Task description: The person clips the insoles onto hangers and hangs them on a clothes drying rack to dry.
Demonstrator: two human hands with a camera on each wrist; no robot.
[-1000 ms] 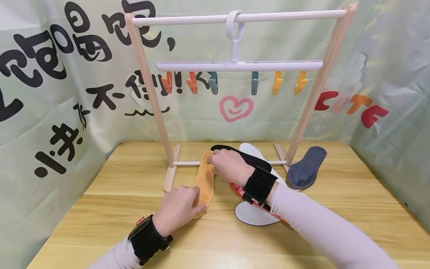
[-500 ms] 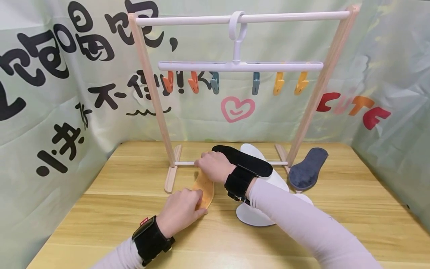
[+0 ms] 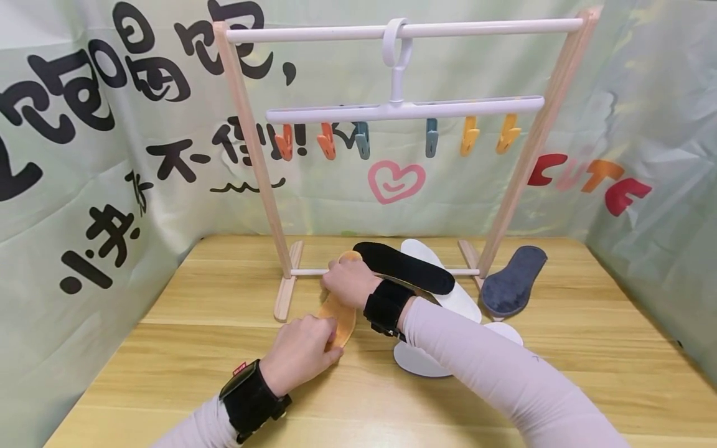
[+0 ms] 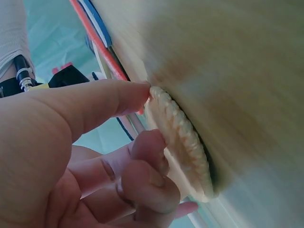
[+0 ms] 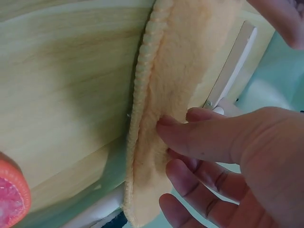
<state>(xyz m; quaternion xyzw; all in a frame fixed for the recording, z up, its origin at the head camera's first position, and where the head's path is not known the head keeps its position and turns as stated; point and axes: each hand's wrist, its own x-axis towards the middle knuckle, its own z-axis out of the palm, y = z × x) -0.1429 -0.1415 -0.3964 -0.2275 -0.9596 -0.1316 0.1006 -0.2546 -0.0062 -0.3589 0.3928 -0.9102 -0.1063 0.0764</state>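
Observation:
An orange fuzzy insole [image 3: 338,314] with a stitched edge lies lengthwise on the table between both hands. My left hand [image 3: 299,348] holds its near end; in the left wrist view the thumb and index fingertips touch the insole [image 4: 178,133] while the other fingers are curled. Toward the far end, my right hand [image 3: 353,283] covers the insole's middle part. The right wrist view has that thumb on the fuzzy face of the insole [image 5: 190,47], the fingers bent at its edge. Beside the right hand lies a black insole [image 3: 403,267] over a white insole [image 3: 467,305].
A white hanger [image 3: 403,111] with several coloured clips [image 3: 431,138] hangs from a wooden rack [image 3: 515,155]. A dark blue plush insole [image 3: 512,283] lies by the rack's right foot. Another pale insole [image 3: 422,361] sits under the right forearm. A red-rimmed piece [image 5: 12,199] shows in the right wrist view.
My right hand moved left onto the orange insole and then slightly nearer, its far tip now showing beyond the hand. The left hand stays almost still. The hanger has tilted slightly, left end lower.

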